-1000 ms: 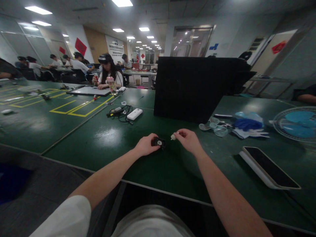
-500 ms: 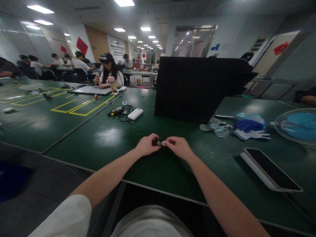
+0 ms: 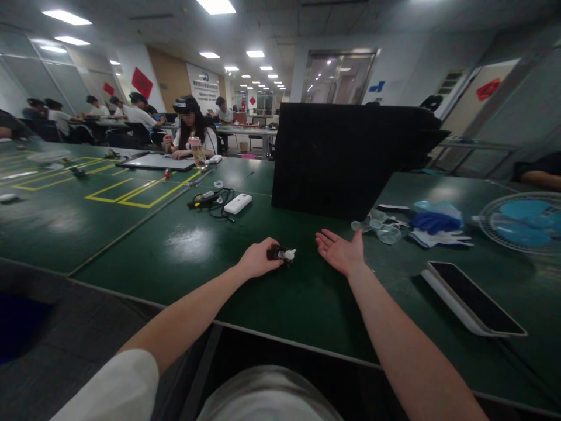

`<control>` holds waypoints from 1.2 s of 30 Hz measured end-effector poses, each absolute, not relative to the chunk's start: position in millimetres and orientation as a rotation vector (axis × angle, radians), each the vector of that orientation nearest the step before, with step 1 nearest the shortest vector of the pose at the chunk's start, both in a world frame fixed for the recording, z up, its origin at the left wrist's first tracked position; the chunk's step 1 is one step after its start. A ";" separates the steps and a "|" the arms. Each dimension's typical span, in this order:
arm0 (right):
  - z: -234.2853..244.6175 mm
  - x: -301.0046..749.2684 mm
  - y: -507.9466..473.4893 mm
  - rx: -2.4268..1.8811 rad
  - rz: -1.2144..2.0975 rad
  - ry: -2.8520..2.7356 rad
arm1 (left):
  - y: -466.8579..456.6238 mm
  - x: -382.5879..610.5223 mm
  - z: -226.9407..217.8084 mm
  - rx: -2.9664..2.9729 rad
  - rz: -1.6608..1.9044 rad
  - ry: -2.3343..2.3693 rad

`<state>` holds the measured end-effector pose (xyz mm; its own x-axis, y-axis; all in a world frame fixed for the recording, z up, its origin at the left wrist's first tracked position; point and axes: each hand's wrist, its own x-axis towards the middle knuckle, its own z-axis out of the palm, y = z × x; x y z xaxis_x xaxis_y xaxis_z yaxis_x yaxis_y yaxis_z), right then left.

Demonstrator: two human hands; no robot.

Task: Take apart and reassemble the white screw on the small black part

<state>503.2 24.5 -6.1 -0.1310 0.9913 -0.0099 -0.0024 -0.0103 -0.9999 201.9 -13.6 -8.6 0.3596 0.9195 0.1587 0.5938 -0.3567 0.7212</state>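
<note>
My left hand (image 3: 258, 259) is closed around a small black part (image 3: 277, 253) resting on the green table (image 3: 188, 245). A small white piece (image 3: 290, 254) sits on the right end of that black part. My right hand (image 3: 340, 252) hovers just to the right of it, palm up, fingers spread and holding nothing.
A black upright board (image 3: 337, 158) stands behind my hands. A phone (image 3: 471, 297) lies at the right, with blue gloves (image 3: 436, 223), clear cups (image 3: 379, 228) and a blue fan (image 3: 523, 219) beyond. A white power bank (image 3: 238, 203) with cables lies at the left. Other people sit at far tables.
My right hand brought the white piece to the black part, left it there, then drew back to the right and opened palm up. The left hand kept its hold.
</note>
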 end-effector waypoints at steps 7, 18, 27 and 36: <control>-10.4 500.7 22.5 -1.123 1.393 -1.340 | -13.3 202.5 -9.4 2.088 0.764 1.320; -1.1 495.4 23.4 -0.767 1.760 -0.482 | -17.1 204.1 -4.0 2.106 0.753 1.420; -11.4 509.8 38.6 -0.736 1.775 -0.490 | -3.3 156.5 8.5 1.898 0.802 1.807; -3.7 503.5 29.2 -0.776 1.719 -0.465 | 2.9 78.5 1.8 2.101 0.813 2.145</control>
<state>503.5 29.2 -3.7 -0.1457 0.9549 -0.2587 -0.6941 -0.2850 -0.6610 78.5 2.9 1.8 -0.0873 0.9394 0.3315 0.9231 -0.0488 0.3815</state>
